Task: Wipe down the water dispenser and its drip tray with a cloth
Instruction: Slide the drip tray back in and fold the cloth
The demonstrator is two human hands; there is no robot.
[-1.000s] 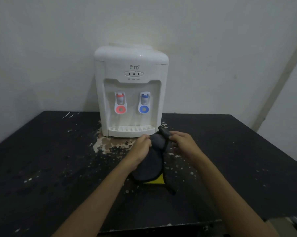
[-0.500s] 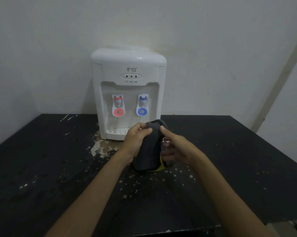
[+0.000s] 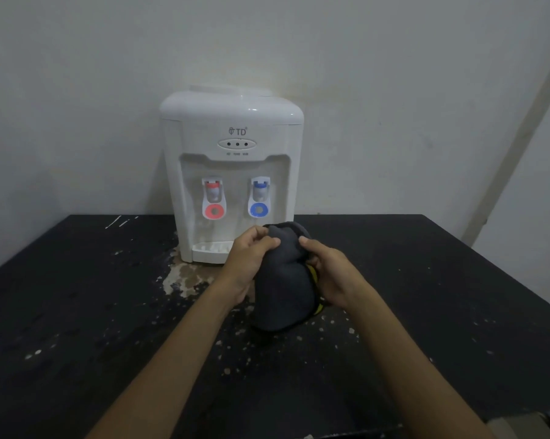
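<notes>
— Where's the cloth?
— The dark grey, yellow-edged cloth (image 3: 283, 289) hangs gripped between left hand (image 3: 246, 258) and right hand (image 3: 329, 274), before the white plastic water dispenser (image 3: 232, 172) on the black worktop (image 3: 77, 312).

Two bare forearms in frame, nothing worn on what's visible: no sleeves, watch, rings, gloves. Left hand (image 3: 246, 259) and right hand (image 3: 332, 274) both bare, short nails. Arms enter from bottom edge, below the water dispenser (image 3: 232, 172). Upper arms out of frame.
</notes>
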